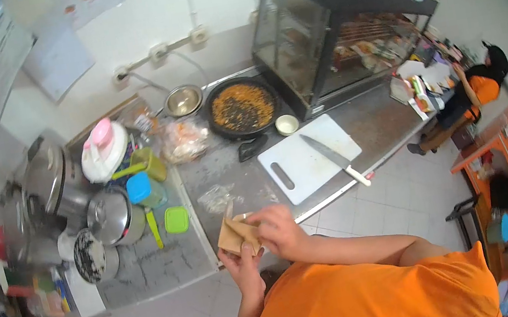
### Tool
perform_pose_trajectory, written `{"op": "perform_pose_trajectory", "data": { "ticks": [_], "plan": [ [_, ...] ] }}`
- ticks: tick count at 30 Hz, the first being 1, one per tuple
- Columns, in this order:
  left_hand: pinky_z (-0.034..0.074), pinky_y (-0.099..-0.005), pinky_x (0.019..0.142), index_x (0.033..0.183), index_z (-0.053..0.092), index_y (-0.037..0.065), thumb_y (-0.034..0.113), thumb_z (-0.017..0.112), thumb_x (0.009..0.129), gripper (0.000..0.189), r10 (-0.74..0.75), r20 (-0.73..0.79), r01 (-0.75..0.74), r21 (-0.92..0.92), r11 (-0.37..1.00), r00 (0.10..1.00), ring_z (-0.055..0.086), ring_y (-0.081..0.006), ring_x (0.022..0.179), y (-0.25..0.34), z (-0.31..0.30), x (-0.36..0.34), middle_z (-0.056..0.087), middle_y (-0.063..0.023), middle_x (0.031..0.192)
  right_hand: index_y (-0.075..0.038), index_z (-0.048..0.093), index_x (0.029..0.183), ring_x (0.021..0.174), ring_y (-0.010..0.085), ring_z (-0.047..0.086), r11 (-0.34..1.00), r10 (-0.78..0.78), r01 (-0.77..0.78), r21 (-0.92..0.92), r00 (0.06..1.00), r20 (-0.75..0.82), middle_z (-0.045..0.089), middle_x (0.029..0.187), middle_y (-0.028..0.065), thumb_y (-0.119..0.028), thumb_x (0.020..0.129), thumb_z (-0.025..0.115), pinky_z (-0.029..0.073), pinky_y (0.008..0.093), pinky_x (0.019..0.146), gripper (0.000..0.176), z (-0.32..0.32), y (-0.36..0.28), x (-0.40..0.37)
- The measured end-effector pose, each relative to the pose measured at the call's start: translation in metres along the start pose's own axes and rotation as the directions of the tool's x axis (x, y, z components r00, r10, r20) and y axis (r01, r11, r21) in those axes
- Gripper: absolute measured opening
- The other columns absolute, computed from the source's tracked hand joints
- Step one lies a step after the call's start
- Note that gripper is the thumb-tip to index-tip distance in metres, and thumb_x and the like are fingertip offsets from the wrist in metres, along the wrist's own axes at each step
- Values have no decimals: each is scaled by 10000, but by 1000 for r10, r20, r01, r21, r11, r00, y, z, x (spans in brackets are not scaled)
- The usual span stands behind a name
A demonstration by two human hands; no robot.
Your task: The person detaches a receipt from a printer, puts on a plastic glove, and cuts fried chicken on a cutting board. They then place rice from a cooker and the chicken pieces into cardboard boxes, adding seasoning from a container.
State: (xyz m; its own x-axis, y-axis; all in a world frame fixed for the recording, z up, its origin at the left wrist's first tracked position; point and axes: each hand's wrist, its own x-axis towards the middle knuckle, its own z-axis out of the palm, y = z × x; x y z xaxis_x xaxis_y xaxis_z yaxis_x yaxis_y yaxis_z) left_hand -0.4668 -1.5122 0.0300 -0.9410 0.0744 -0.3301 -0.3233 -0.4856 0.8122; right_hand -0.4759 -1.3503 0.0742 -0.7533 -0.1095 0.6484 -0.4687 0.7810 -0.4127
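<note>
A small brown paper food box is held up in front of me at the counter's front edge, with one flap standing up. My left hand grips it from below, thumb pressed on its near side. The fingers of my right hand are bent together at the box's right edge and touch the flap. What lies inside the box is hidden. Just beyond it on the counter is a crumpled clear plastic bag. To the right, a knife with a white handle rests across a white cutting board.
Behind the board stand a black pan of orange-brown food, a small white bowl and a glass display warmer. Pots, a blue-lidded container and a green lid occupy the left. A person stands far right.
</note>
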Motion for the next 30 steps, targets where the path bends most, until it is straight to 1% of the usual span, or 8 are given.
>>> {"op": "perform_pose_trajectory", "data": {
  "ticks": [7, 10, 12, 20, 23, 25, 28, 30],
  "plan": [
    [505, -416, 1034, 1527, 280, 149, 161, 656, 1007, 642, -146, 231, 201, -235, 951, 962, 497, -225, 1326, -37, 0, 13, 451, -90, 1455, -41, 669, 1066, 975, 321, 670, 962, 54, -96, 255, 984, 167, 673, 1203, 183, -114, 870, 782, 518, 377, 806, 238, -37, 9, -29],
    [441, -389, 1103, 1530, 274, 123, 114, 707, 947, 727, -130, 168, 121, 63, 991, 977, 480, -220, 1336, -49, 21, 1, 451, -83, 1444, -41, 645, 1021, 833, 198, 653, 725, 386, -560, 400, 812, 438, 681, 1003, 90, -96, 880, 797, 500, 292, 715, 215, -65, 18, -42],
    [432, -389, 1104, 1520, 283, 111, 109, 735, 914, 756, -106, 307, 95, 52, 994, 946, 481, -224, 1329, -57, 33, -2, 455, -86, 1438, -45, 615, 976, 757, 84, 575, 114, 396, -782, 613, 602, 694, 615, 856, -14, -66, 877, 808, 459, 257, 662, 218, -71, 32, -54],
    [443, -417, 1102, 1527, 293, 73, 269, 776, 904, 812, 96, 355, -101, -4, 995, 930, 499, -246, 1317, -119, 135, -2, 478, -92, 1424, -62, 659, 955, 742, 76, 554, 603, 353, -739, 299, 584, 731, 624, 866, -21, -223, 869, 850, 441, 255, 665, 264, -156, 121, -63],
    [444, -450, 1115, 1533, 301, 62, 385, 783, 895, 862, 162, 243, -139, -109, 984, 956, 503, -273, 1331, -137, 169, 6, 481, -89, 1441, -43, 643, 1115, 756, 117, 604, 964, 136, -122, 235, 990, -46, 652, 937, 21, -255, 866, 856, 488, 282, 678, 390, -202, 152, -57],
    [432, -483, 1137, 1525, 345, 62, 463, 797, 860, 899, 258, 268, -215, -180, 960, 928, 509, -302, 1355, -149, 189, 10, 498, -100, 1463, -45, 528, 1314, 801, 152, 655, 570, 656, -670, 476, 720, 227, 678, 1024, 76, -214, 913, 812, 534, 294, 699, 519, -219, 180, -67],
    [386, -502, 1177, 1527, 382, 108, 601, 716, 880, 879, 349, 389, -340, -95, 936, 853, 474, -298, 1402, -166, 225, 11, 490, -77, 1498, -61, 401, 1410, 844, 165, 678, -312, 519, -693, 651, 449, 727, 692, 1039, 109, -144, 970, 741, 560, 285, 728, 563, -251, 218, -71],
    [388, -504, 1172, 1528, 382, 112, 618, 703, 873, 889, 332, 374, -311, -117, 943, 866, 474, -301, 1402, -175, 253, 9, 490, -77, 1499, -73, 399, 1404, 840, 151, 672, -453, 525, -601, 659, 417, 742, 694, 1038, 97, -78, 994, 690, 554, 260, 712, 502, -258, 223, -81]
  ]
}}
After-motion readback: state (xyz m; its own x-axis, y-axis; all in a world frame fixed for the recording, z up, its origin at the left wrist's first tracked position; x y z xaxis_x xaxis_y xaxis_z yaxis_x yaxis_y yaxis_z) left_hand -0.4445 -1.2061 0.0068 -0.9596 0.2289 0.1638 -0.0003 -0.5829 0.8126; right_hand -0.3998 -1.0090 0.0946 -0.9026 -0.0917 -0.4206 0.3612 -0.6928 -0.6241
